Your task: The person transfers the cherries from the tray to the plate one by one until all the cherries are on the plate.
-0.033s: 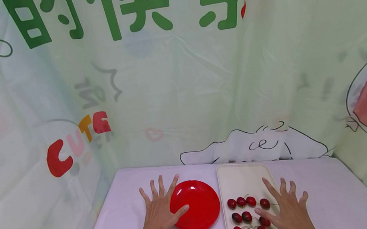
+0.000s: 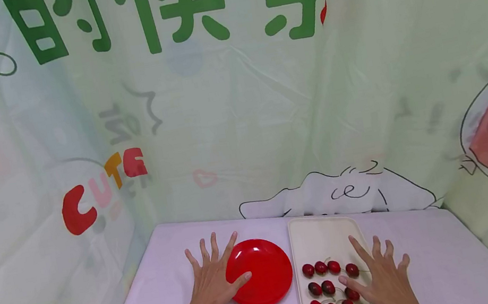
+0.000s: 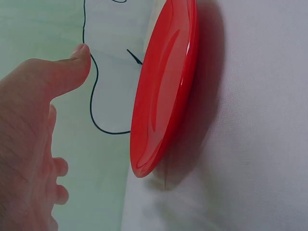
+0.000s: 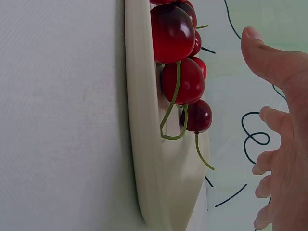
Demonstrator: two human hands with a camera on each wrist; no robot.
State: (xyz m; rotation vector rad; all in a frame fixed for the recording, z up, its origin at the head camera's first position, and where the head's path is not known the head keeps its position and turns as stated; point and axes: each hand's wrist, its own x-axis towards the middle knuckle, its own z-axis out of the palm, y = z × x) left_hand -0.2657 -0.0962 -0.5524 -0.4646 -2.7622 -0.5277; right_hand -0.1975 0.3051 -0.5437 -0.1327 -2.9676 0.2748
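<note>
Soft light, diffuse shadow [image 3: 210,67] beneath red plate [image 3: 161,94]

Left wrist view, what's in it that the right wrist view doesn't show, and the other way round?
Only the left wrist view shows the red plate and the left hand.

Only the right wrist view shows the cherries and the right hand.

Both share the pale tabletop and the backdrop with its black line drawing. The beige tray is plain in the right view; I can't tell whether it shows in the left.
</note>
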